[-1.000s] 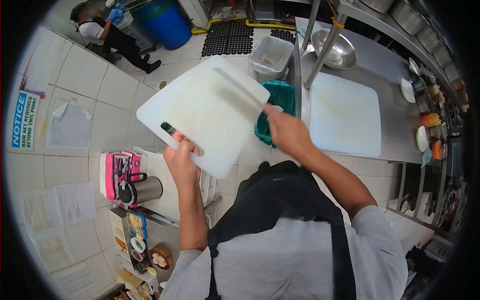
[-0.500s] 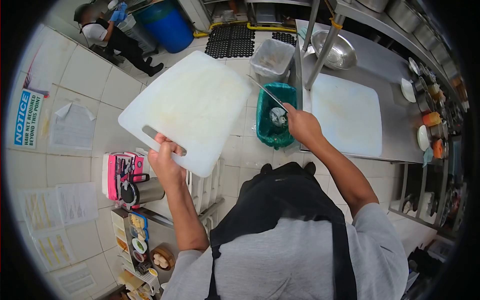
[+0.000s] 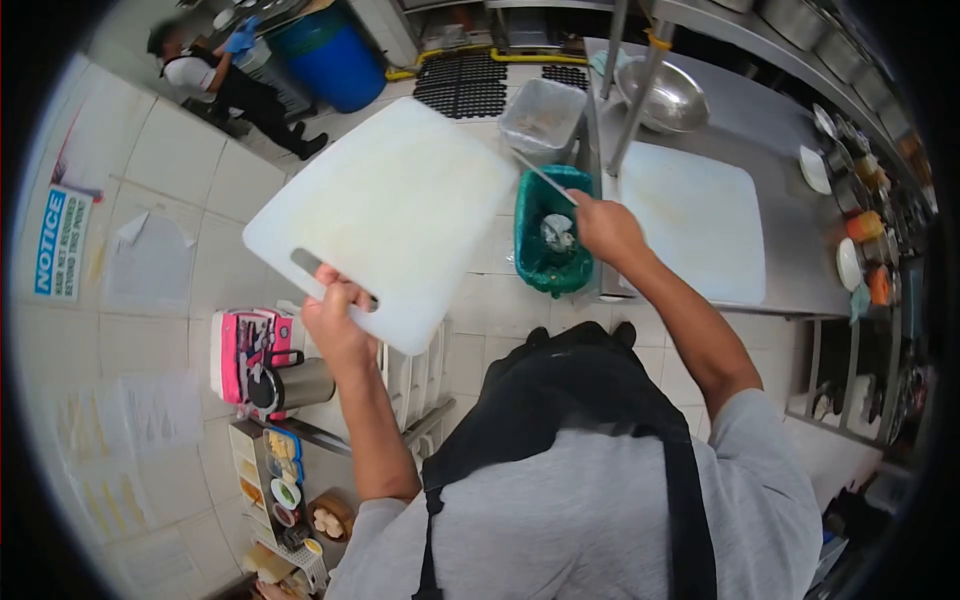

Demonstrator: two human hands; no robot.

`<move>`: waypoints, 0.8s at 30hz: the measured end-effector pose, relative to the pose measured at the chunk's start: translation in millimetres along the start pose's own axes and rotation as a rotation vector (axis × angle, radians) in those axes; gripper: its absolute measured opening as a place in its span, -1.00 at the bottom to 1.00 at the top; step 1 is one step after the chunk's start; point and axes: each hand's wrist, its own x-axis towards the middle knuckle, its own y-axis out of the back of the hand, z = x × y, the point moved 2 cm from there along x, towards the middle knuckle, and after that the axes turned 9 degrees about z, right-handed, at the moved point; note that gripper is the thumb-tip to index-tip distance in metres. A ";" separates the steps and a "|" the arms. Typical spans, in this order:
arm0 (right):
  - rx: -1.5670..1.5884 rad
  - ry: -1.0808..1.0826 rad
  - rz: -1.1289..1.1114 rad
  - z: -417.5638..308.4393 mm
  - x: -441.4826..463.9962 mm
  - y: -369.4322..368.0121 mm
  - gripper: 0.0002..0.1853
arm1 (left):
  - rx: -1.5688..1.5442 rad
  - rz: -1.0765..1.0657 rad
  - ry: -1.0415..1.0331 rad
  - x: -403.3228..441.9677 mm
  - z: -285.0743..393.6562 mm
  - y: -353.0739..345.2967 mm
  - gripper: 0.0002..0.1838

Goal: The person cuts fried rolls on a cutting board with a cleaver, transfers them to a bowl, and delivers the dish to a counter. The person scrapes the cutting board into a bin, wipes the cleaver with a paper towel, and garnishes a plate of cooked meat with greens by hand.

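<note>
My left hand (image 3: 338, 310) grips a white cutting board (image 3: 385, 215) by the slot near its lower edge, fingers through the slot. The board is held tilted in the air over the floor. My right hand (image 3: 608, 228) is closed on the handle of a knife (image 3: 545, 179), its blade pointing up and left toward the board's right corner. Below the knife stands a bin with a green liner (image 3: 556, 272), with crumpled waste inside. A second white board (image 3: 695, 225) lies on the steel counter to the right.
A steel bowl (image 3: 664, 95) and small dishes stand on the counter (image 3: 765, 130), beside a shelf post. Behind the green bin is a clear-lined bin (image 3: 543, 115). A kettle (image 3: 300, 385) and food containers are at lower left. A co-worker (image 3: 240, 90) stands at upper left.
The knife has moved from over the board to its right side, above the green-lined bin. The board first shifted left, then slightly back right. The co-worker's gloved hands moved a little.
</note>
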 end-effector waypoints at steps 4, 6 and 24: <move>0.170 0.117 0.169 -36.9 -31.5 40.1 -0.54 | -0.045 0.035 0.001 -4.9 -5.5 -11.5 -0.78; 0.241 0.207 0.187 -63.9 -49.2 61.0 -0.51 | -0.093 -0.002 0.000 -1.1 -9.4 -19.4 -0.70; 0.152 0.113 0.086 -56.6 -26.3 46.5 -0.55 | -0.061 0.013 -0.003 -11.9 -7.6 -23.2 -0.86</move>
